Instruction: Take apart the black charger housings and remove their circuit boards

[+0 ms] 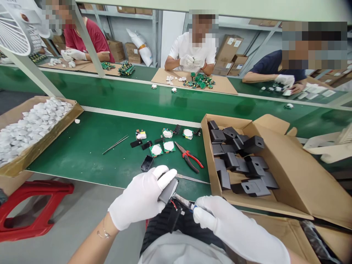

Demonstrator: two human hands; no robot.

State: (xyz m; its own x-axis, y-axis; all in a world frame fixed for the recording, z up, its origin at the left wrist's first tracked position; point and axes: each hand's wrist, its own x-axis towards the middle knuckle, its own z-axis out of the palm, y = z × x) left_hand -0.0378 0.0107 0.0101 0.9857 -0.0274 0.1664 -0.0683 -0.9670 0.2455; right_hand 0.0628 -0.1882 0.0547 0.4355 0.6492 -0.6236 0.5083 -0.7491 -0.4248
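Observation:
Both hands wear white gloves. My left hand [144, 196] is closed around a dark grey plastic housing [168, 190], held over the table's front edge. My right hand [210, 212] grips a slim tool [183, 201] with a metallic shaft and a bit of blue near the fingers; its tip meets the housing's open end. Red and black wires and a black piece [173, 217] hang below the housing. Just beyond, on the green table [90, 146], lie a small black case [147, 163], pointed metal tweezers [192, 179] and red-and-black pliers [189, 157].
Green boards with white pads [156, 149], black parts and other tweezers [115, 144] lie mid-table. At right is a carton [286, 176] of dark housings; at left, a box [46, 137] of white pieces. A conveyor [123, 95] crosses beyond, with several people opposite. A red stool [35, 223] stands lower left.

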